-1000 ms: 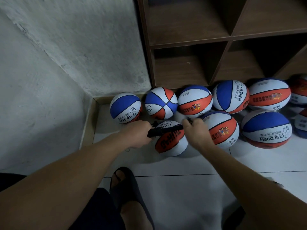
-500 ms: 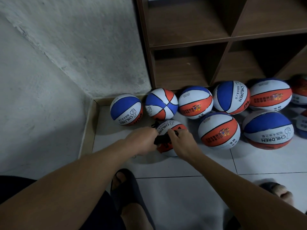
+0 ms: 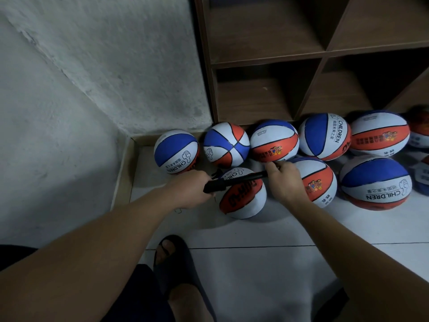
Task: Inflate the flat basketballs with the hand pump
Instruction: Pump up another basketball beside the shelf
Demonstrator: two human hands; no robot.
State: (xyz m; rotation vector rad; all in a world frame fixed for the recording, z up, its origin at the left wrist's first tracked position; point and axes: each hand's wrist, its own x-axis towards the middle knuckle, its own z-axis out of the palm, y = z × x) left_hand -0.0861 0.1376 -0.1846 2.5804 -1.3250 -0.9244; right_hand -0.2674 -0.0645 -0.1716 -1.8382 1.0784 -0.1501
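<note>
Nearest the viewer, a foot in a dark sandal rests on the tiled floor, with both bare forearms reaching forward over it. The left hand has its fingers clamped round the barrel end of the black hand pump, while the right hand grips the handle end, its fingers curled round it. Compared with half a second earlier, when the two hands were close together and the pump was pushed in, the right hand has drawn away to the right and the pump now stands extended: an outstroke, much as it stood one second ago. The pump lies across the top of the front basketball, which sits on the floor; the needle and valve are hidden. This points to pumping in mid-cycle, the ball probably part filled. Beyond, a row of further basketballs lies against the wooden shelf unit and the rough wall.
</note>
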